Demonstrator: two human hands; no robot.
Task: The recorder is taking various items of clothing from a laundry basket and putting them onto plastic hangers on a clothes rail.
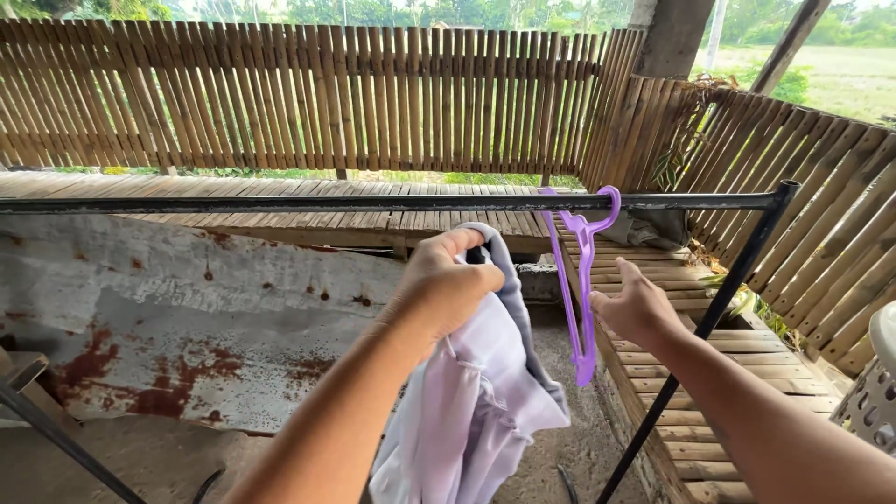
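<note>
My left hand grips a pale lilac garment on a dark hanger, holding it just below the black metal rail. The cloth hangs down from my fist. A purple plastic hanger hangs empty on the rail to the right. My right hand is beside that purple hanger, fingers apart, its fingertips close to the hanger's edge; I cannot tell whether they touch it.
A bamboo slat fence runs behind the rail and turns along the right side. A bamboo bench lies below right. A rusted metal sheet leans at left. A white perforated plastic item sits at the right edge.
</note>
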